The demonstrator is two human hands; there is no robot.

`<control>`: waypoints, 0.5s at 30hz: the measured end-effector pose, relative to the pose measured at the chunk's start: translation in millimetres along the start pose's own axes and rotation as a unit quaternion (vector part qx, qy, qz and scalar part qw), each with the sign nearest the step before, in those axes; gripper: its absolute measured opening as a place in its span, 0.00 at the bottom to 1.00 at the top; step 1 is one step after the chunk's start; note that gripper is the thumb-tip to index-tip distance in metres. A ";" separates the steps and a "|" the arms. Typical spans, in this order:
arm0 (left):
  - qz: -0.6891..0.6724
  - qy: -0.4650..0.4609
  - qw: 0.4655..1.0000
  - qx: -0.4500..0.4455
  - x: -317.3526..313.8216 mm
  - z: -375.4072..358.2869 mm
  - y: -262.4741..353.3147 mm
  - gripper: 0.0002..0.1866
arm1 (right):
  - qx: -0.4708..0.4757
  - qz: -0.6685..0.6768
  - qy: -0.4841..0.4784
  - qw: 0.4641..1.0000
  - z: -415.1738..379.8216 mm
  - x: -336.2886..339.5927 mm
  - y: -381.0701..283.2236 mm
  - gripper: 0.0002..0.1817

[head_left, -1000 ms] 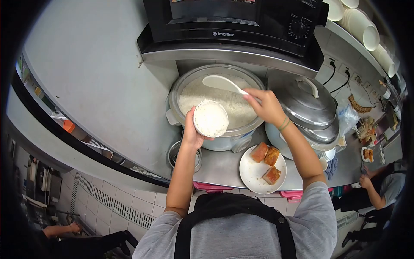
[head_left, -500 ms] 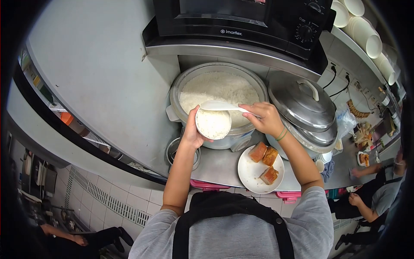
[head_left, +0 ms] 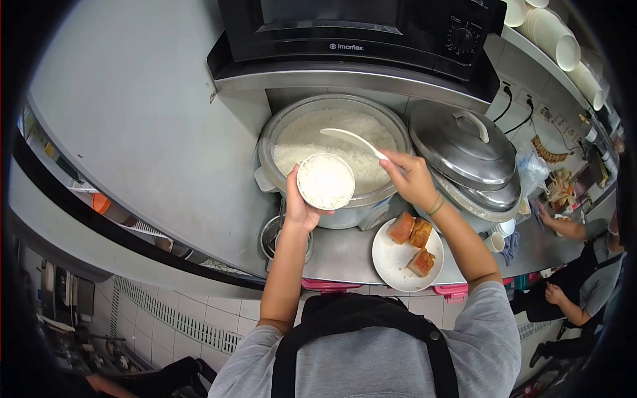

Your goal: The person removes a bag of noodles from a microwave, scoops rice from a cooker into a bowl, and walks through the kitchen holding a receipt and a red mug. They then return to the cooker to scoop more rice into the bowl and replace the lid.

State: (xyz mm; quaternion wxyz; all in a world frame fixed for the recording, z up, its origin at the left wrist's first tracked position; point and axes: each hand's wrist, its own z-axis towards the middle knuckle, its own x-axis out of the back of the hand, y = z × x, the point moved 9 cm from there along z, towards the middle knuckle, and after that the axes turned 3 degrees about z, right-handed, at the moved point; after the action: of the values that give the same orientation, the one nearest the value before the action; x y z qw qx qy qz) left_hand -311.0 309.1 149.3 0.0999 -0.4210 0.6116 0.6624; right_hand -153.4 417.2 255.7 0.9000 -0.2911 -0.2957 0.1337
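My left hand (head_left: pixel 302 205) is closed round a small bowl (head_left: pixel 300 190) filled level with white rice (head_left: pixel 328 182). Gripped by the handle in my right hand (head_left: pixel 413 178), a white rice paddle (head_left: pixel 352 137) is raised above the large rice cooker (head_left: pixel 267 149). The paddle is apart from the bowl and points left. Plenty of rice lies inside the open cooker. A white plate (head_left: pixel 391 270) with pieces of browned, crisp-looking food (head_left: pixel 421 262) rests on the counter below my right forearm.
A second pot with a metal lid (head_left: pixel 462 149) stands right of the cooker. The black microwave (head_left: pixel 358 46) sits on a shelf above. A metal container (head_left: pixel 271 239) is near my left wrist. Another person (head_left: pixel 577 292) works at the far right. Stacked cups (head_left: pixel 554 36) line an upper shelf.
The paddle has lifted off the bowl's top and swung up over the cooker with my right hand. The rice in the bowl is now fully visible.
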 end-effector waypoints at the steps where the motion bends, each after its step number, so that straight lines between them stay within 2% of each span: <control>1: 0.001 -0.002 1.000 0.001 -0.7 0.5 -0.4 0.34 | 0.000 -0.001 0.002 1.000 -4.9 -0.6 -2.3 0.14; 3: -0.033 0.004 0.999 -0.009 0.8 0.5 0.8 0.34 | 0.048 -0.083 -0.101 0.990 -17.4 -20.8 -15.3 0.14; 5: -0.024 -0.003 1.000 -0.011 1.2 1.1 1.9 0.33 | 0.040 -0.072 -0.096 0.992 -13.8 -20.7 -13.7 0.13; 7: -0.016 -0.007 1.000 -0.010 4.2 2.5 1.8 0.33 | 0.084 -0.072 -0.030 0.993 -0.1 -6.6 -11.1 0.13; 9: 0.045 -0.071 0.996 0.025 0.2 2.9 -4.5 0.36 | -0.102 -0.058 -0.090 0.989 18.9 -0.2 18.9 0.13; 10: 0.046 -0.072 0.996 0.028 0.3 2.5 -5.6 0.36 | -0.077 -0.060 -0.098 0.990 29.8 2.9 25.6 0.14; 11: 0.046 -0.090 0.994 0.045 -3.7 1.0 -10.4 0.39 | -0.109 -0.090 -0.160 0.977 37.9 1.4 31.7 0.14; 13: 0.045 -0.108 0.991 0.065 -7.7 -1.8 -18.6 0.41 | -0.055 -0.111 -0.201 0.972 47.5 -4.3 36.5 0.14; 15: 0.030 -0.178 0.981 0.069 -20.7 -6.0 -23.4 0.47 | -0.031 -0.102 -0.222 0.969 43.5 -12.1 35.8 0.14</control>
State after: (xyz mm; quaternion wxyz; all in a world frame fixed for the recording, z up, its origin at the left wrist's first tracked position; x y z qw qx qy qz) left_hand -280.2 317.1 146.9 0.2162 -0.2704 0.6405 0.6855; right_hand -191.9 460.0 257.1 0.8111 -0.2499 -0.5206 0.0932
